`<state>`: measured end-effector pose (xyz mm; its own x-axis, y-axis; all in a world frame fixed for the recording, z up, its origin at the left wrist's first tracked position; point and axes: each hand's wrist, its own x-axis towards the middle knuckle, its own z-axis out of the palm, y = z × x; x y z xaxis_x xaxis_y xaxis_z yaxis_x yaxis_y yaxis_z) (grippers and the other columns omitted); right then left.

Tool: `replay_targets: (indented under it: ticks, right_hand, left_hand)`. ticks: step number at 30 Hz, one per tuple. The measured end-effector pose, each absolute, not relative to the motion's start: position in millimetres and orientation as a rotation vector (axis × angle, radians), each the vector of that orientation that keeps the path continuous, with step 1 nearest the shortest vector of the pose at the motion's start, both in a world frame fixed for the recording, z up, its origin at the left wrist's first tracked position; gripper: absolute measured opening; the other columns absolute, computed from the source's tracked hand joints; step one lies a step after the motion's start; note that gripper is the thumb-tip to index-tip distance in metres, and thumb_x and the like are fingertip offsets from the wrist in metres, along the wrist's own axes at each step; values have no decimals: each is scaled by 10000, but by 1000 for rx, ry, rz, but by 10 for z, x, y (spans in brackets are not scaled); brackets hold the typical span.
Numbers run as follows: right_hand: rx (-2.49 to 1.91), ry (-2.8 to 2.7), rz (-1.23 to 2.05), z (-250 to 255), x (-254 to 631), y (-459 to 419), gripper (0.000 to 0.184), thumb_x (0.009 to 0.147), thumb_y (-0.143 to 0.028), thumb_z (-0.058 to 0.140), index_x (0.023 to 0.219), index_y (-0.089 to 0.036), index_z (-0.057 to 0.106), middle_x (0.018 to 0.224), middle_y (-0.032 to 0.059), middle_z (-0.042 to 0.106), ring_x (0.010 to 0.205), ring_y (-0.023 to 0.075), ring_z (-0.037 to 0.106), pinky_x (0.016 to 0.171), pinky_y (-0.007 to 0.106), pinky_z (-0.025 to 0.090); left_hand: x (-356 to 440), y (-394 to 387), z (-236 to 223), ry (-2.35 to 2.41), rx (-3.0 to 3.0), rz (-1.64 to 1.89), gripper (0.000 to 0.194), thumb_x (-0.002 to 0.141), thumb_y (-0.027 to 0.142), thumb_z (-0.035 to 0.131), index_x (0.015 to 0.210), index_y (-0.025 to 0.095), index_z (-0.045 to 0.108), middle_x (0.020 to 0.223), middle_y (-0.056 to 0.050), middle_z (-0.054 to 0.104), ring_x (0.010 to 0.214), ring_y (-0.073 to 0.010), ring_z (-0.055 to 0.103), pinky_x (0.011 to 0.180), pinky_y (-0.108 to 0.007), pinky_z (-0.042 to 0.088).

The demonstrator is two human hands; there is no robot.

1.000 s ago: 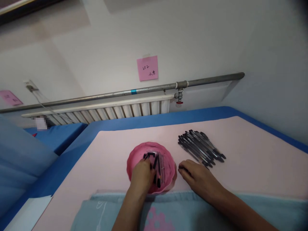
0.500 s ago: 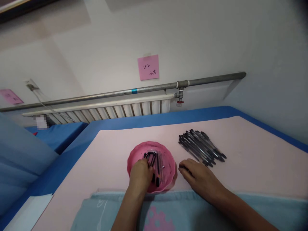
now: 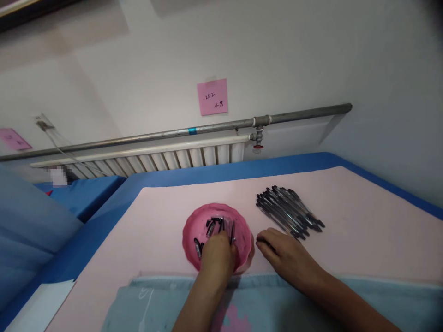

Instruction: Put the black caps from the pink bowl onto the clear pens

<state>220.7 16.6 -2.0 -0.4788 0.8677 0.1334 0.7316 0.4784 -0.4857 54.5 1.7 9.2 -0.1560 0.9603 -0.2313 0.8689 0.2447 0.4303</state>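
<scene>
My left hand (image 3: 218,256) is down inside a pink scalloped bowl (image 3: 192,223), its bent fingers pressed together among loose pen parts. The back of the hand hides what its fingertips hold. Black caps and short dark pieces (image 3: 210,229) show beyond the fingers, clear tubes lie to the right, and a cap-like piece (image 3: 197,248) lies left of the wrist. Just right of the bowl, my right hand (image 3: 282,251) rests on the pink mat with its fingers curled closed; something dark at the fingers is too hidden to name. Past it lies a pile of black-capped clear pens (image 3: 289,210).
A pink mat (image 3: 162,207) covers the blue table (image 3: 221,170). Light-blue cloth (image 3: 166,299) lies along the near edge, white paper (image 3: 41,304) at lower left. Behind stand a radiator (image 3: 173,159) and a metal pipe (image 3: 148,137) with a red-handled valve (image 3: 258,146).
My left hand has moved right inside the bowl, now covering the black-tipped rods and uncovering pieces on the left side. My right hand and the pen pile have stayed put.
</scene>
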Motion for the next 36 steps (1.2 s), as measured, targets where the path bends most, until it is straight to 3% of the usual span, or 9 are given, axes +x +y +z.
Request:
replay_targets:
  ticks: [6, 10, 14, 17, 24, 28, 32, 36]
  right_hand:
    - [-1344, -2373, 537, -41, 2217, 181, 225, 859, -217, 367, 789, -188, 578, 789, 58, 607, 729, 185, 573, 659, 308, 422]
    - [-1305, -2239, 621, 27, 2204, 154, 213, 850, -241, 389, 782, -194, 585, 780, 44, 606, 731, 178, 567, 674, 304, 420]
    - [-1228, -1964, 1006, 130, 2128, 58, 210, 844, -298, 417, 805, -198, 598, 683, 3, 583, 623, 142, 540, 591, 259, 422]
    - [-1155, -1771, 1303, 142, 2059, -6, 238, 841, -368, 435, 857, -188, 590, 570, -35, 497, 506, 111, 478, 481, 223, 380]
    - [-1139, -1566, 1427, 144, 2032, -39, 229, 816, -417, 467, 733, -204, 488, 504, -79, 382, 436, 83, 391, 419, 193, 333]
    - [-1132, -1731, 1444, 183, 2017, -100, 205, 795, -384, 483, 713, -198, 506, 529, -65, 420, 454, 86, 400, 434, 197, 336]
    - [-1152, -1902, 1362, 172, 1981, -140, 170, 783, -333, 481, 711, -194, 549, 554, -51, 440, 487, 94, 404, 443, 194, 325]
    - [-1163, -1951, 1313, 163, 1970, -135, 162, 786, -313, 470, 716, -198, 560, 554, -48, 447, 489, 100, 404, 446, 196, 326]
  left_hand:
    - [508, 13, 104, 2018, 1637, 339, 206, 718, 186, 494, 772, 110, 677, 825, -225, 678, 816, -317, 622, 716, -385, 414]
    - [354, 10, 91, 1947, 1581, 465, 134, 706, 217, 526, 700, 145, 639, 738, -120, 672, 730, -241, 610, 641, -311, 413]
    - [312, -54, 95, 1606, 1420, 733, 159, 739, 299, 507, 675, 169, 570, 587, 11, 562, 534, -119, 506, 512, -225, 370]
    - [405, -128, 115, 1259, 1251, 870, 145, 686, 306, 573, 650, 167, 558, 553, 41, 497, 498, -87, 442, 490, -208, 336]
    - [401, -147, 150, 1147, 1005, 1065, 171, 675, 313, 648, 712, 148, 619, 574, 32, 543, 507, -71, 461, 473, -180, 343]
    - [263, -98, 181, 1017, 634, 1311, 278, 667, 333, 692, 860, 165, 581, 730, -10, 643, 602, -117, 593, 561, -231, 467]
    - [215, -81, 205, 918, 487, 1396, 292, 655, 306, 720, 840, 173, 537, 733, -15, 652, 650, -152, 637, 645, -310, 520]
    - [237, -90, 212, 926, 494, 1385, 294, 664, 316, 713, 836, 178, 520, 715, -9, 648, 630, -153, 646, 621, -298, 524]
